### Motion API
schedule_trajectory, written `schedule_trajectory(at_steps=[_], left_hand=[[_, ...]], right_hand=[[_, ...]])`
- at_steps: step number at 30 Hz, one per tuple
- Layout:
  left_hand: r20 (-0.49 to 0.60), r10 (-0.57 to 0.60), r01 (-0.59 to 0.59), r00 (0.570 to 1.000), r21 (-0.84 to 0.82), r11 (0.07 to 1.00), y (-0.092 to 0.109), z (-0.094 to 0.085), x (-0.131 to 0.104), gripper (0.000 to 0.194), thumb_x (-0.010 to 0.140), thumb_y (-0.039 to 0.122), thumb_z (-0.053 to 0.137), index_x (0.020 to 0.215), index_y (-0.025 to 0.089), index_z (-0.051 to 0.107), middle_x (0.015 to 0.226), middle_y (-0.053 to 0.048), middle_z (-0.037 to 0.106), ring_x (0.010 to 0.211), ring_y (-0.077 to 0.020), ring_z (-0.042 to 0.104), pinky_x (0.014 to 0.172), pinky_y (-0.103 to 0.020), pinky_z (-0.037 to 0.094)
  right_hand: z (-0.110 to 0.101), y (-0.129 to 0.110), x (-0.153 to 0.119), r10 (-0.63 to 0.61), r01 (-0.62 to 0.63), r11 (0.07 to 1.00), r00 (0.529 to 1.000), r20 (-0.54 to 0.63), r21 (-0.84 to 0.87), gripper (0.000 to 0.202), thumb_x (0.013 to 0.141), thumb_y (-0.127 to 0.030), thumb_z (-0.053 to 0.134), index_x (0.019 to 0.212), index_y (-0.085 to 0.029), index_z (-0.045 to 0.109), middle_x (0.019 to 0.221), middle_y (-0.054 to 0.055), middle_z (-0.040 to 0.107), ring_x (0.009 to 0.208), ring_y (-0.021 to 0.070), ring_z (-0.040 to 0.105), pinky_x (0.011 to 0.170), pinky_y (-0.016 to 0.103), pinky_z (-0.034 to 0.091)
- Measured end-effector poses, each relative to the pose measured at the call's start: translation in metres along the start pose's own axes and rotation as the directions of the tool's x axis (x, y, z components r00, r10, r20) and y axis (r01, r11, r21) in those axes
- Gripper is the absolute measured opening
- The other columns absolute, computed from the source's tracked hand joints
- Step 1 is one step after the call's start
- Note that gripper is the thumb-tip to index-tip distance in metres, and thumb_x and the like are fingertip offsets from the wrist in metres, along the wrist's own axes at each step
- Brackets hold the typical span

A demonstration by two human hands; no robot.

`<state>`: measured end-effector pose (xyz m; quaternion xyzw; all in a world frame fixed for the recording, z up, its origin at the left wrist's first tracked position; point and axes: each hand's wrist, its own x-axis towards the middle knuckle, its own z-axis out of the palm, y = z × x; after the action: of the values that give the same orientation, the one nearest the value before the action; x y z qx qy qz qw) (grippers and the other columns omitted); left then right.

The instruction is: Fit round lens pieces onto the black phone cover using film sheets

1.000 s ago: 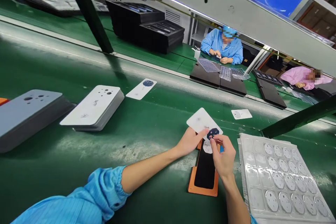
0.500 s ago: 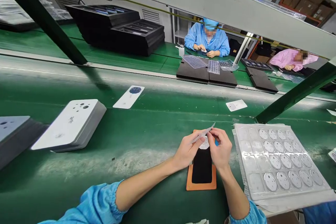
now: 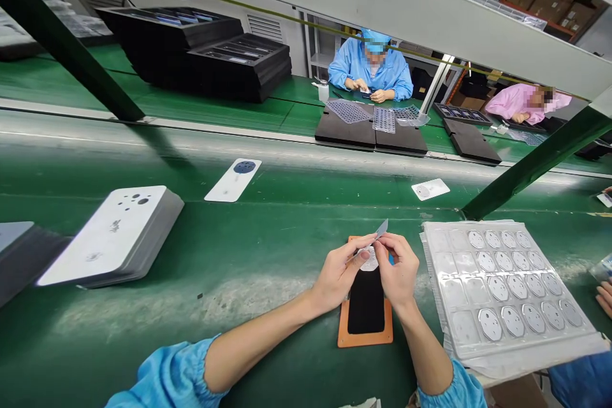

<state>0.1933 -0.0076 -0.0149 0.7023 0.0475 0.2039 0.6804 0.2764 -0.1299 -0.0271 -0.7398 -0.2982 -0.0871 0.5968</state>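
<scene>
My left hand (image 3: 336,275) is closed on a thin pale panel (image 3: 382,227), held tilted and seen nearly edge-on. My right hand (image 3: 400,268) meets it from the other side, thumb and fingers pinched at the panel's edge. Below both hands lies an orange fixture (image 3: 342,331) with a black pad (image 3: 366,309) on it. A white round piece (image 3: 369,260) shows between the hands at the pad's upper end; its details are partly hidden by my fingers.
On the right, a clear plastic tray (image 3: 463,325) holds several round discs. A stack of white phone back covers (image 3: 119,223) stands left. Two single covers lie farther off, one left (image 3: 233,182), one right (image 3: 431,189). Slanted green posts (image 3: 535,162) rise from the bench. Another person's hand (image 3: 606,296) shows at the right edge.
The panel has turned a little between my fingers, so more of its face shows at the tip. My view has shifted slightly. Another person's hand has appeared at the right edge.
</scene>
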Motion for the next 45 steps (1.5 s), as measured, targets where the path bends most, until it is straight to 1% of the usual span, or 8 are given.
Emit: schedule_trajectory(at_steps=[18, 24, 31, 33, 36, 39, 42, 45], left_hand=[[0.03, 0.051, -0.056, 0.998, 0.178, 0.982, -0.015, -0.004, -0.002, 0.042, 0.097, 0.046, 0.051, 0.128, 0.02, 0.065, 0.136, -0.008, 0.063, 0.123, -0.0258, 0.062, 0.107, -0.037, 0.049], [0.102, 0.177, -0.196, 0.979, 0.239, 0.951, -0.031, -0.006, -0.005, 0.04, 0.097, 0.034, 0.054, 0.136, 0.023, 0.058, 0.144, -0.008, 0.056, 0.128, -0.024, 0.058, 0.102, -0.032, 0.053], [0.144, 0.349, -0.376, 0.926, 0.278, 0.884, -0.029, 0.003, -0.013, 0.045, 0.099, 0.023, 0.047, 0.143, 0.024, 0.05, 0.145, -0.008, 0.055, 0.129, -0.0226, 0.057, 0.109, -0.036, 0.048], [0.131, 0.311, -0.335, 0.941, 0.261, 0.905, -0.026, 0.006, -0.014, 0.044, 0.1, 0.026, 0.042, 0.144, 0.023, 0.05, 0.139, -0.009, 0.06, 0.123, -0.0226, 0.062, 0.104, -0.034, 0.052], [0.04, 0.109, -0.116, 0.993, 0.251, 0.961, -0.022, 0.009, -0.01, 0.042, 0.102, 0.035, 0.039, 0.134, 0.019, 0.061, 0.112, -0.007, 0.075, 0.099, -0.0226, 0.072, 0.092, -0.034, 0.058], [-0.091, -0.048, 0.06, 0.995, 0.137, 0.989, -0.018, 0.006, -0.002, 0.05, 0.101, 0.046, 0.038, 0.117, 0.012, 0.072, 0.099, -0.01, 0.077, 0.095, -0.0262, 0.073, 0.094, -0.038, 0.056], [-0.167, -0.065, 0.08, 0.984, 0.084, 0.993, -0.014, 0.001, 0.004, 0.053, 0.1, 0.049, 0.039, 0.114, 0.009, 0.072, 0.11, -0.013, 0.075, 0.106, -0.0286, 0.07, 0.102, -0.04, 0.053], [-0.094, 0.01, 0.011, 0.996, 0.222, 0.975, -0.015, -0.002, 0.002, 0.046, 0.101, 0.042, 0.039, 0.118, 0.013, 0.071, 0.115, -0.011, 0.074, 0.108, -0.0267, 0.069, 0.102, -0.04, 0.053]], right_hand=[[0.003, -0.004, 0.002, -0.044, 0.047, 0.998, 0.997, -0.063, 0.04, 0.013, 0.089, -0.02, 0.06, 0.09, -0.02, 0.073, 0.098, 0.008, 0.072, 0.093, 0.019, 0.069, 0.084, 0.034, 0.057], [0.002, -0.009, 0.005, -0.042, 0.043, 0.999, 0.996, -0.077, 0.011, 0.012, 0.088, -0.022, 0.059, 0.089, -0.02, 0.071, 0.095, 0.006, 0.072, 0.089, 0.0176, 0.068, 0.079, 0.031, 0.055], [-0.002, -0.012, 0.0, -0.14, 0.133, 0.988, 0.985, -0.097, -0.073, 0.009, 0.088, -0.022, 0.058, 0.08, -0.02, 0.063, 0.083, 0.003, 0.066, 0.079, 0.0163, 0.062, 0.072, 0.029, 0.05], [-0.001, -0.009, -0.001, -0.138, 0.13, 0.988, 0.985, -0.102, -0.079, 0.011, 0.087, -0.02, 0.057, 0.077, -0.02, 0.06, 0.081, 0.002, 0.063, 0.077, 0.0155, 0.06, 0.071, 0.028, 0.049], [0.0, 0.001, 0.002, -0.065, 0.058, 0.995, 0.993, -0.094, -0.079, 0.014, 0.085, -0.018, 0.056, 0.071, -0.02, 0.056, 0.076, 0.0, 0.06, 0.072, 0.0147, 0.058, 0.068, 0.027, 0.047], [-0.003, 0.013, 0.008, 0.045, -0.052, 0.995, 0.995, -0.088, -0.083, 0.011, 0.08, -0.017, 0.057, 0.069, -0.02, 0.057, 0.073, 0.0, 0.06, 0.07, 0.0148, 0.058, 0.065, 0.027, 0.047], [-0.005, 0.015, 0.012, 0.069, -0.078, 0.99, 0.995, -0.074, -0.117, 0.011, 0.082, -0.02, 0.057, 0.072, -0.019, 0.062, 0.076, 0.001, 0.064, 0.07, 0.0154, 0.06, 0.065, 0.027, 0.049], [-0.003, 0.007, 0.008, -0.011, 0.006, 0.99, 0.999, -0.032, -0.141, 0.014, 0.089, -0.025, 0.055, 0.087, -0.018, 0.068, 0.086, 0.005, 0.069, 0.077, 0.0165, 0.065, 0.072, 0.029, 0.052]])
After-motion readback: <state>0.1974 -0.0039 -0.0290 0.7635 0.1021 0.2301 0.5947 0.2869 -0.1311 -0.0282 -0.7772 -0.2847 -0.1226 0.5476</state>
